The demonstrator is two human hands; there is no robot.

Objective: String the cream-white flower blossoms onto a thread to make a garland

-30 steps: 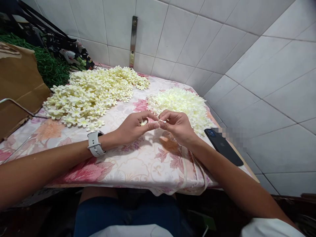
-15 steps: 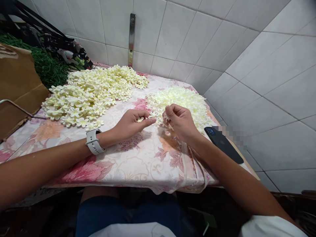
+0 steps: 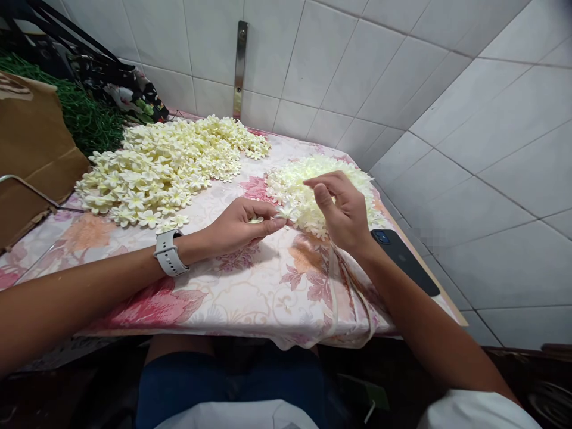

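Note:
Between the thumb and fingers of my left hand [image 3: 250,223] is a small white flower [image 3: 286,212], pinched at the fingertips. My right hand [image 3: 342,208] is raised over the near side of the whiter flower pile [image 3: 348,170], its thumb and fingers apart with nothing visible between them. To the left, a larger heap of cream-yellow flowers [image 3: 165,167] lies on the floral tablecloth [image 3: 241,304]. Part of another flower shows behind the fingers of my left hand.
A black phone [image 3: 404,262] lies at the table's right edge, beside my right forearm. At the left are a brown cardboard box [image 3: 36,155], green shredded strands [image 3: 89,113] and a black floral bag [image 3: 129,95]. Tiled walls [image 3: 339,65] border the back and right.
My right hand has lifted up and to the right, and its fingers have opened. A white flower now shows at my left fingertips, while my left hand has barely shifted.

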